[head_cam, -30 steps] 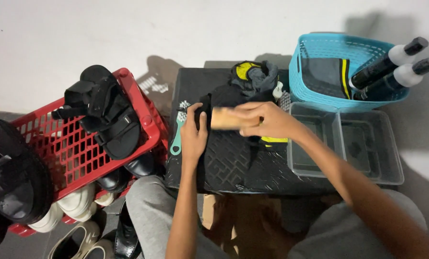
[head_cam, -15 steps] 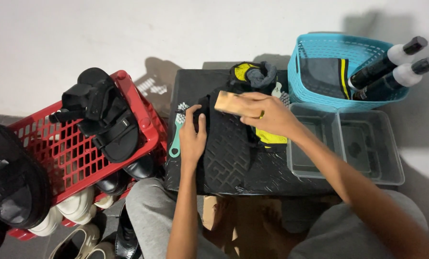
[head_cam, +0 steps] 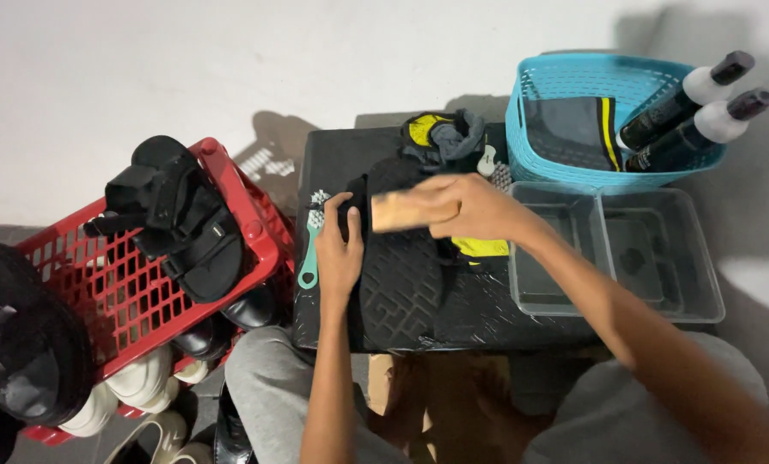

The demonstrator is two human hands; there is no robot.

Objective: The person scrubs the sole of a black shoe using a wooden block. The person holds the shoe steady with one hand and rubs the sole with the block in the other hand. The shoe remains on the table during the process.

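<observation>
A black sandal (head_cam: 401, 283) lies sole-up on a black tabletop (head_cam: 487, 314). My left hand (head_cam: 340, 249) grips the sandal's left edge and pins it down. My right hand (head_cam: 474, 209) is shut on a wooden-backed brush (head_cam: 400, 211) and holds it over the sandal's far end. A yellow cloth (head_cam: 481, 247) lies under my right wrist. A teal-handled brush (head_cam: 309, 258) lies on the table just left of my left hand.
A red basket (head_cam: 255, 215) with black sandals (head_cam: 182, 223) and other shoes stands at the left. A blue basket (head_cam: 573, 86) with two bottles (head_cam: 685, 99) stands at the back right. In front of it sit clear plastic tubs (head_cam: 616, 258). A grey-yellow rag (head_cam: 444, 137) lies behind.
My right hand has swept the wooden brush back and forth over the sandal's far end, now shifted slightly left. My left hand stays on the sandal.
</observation>
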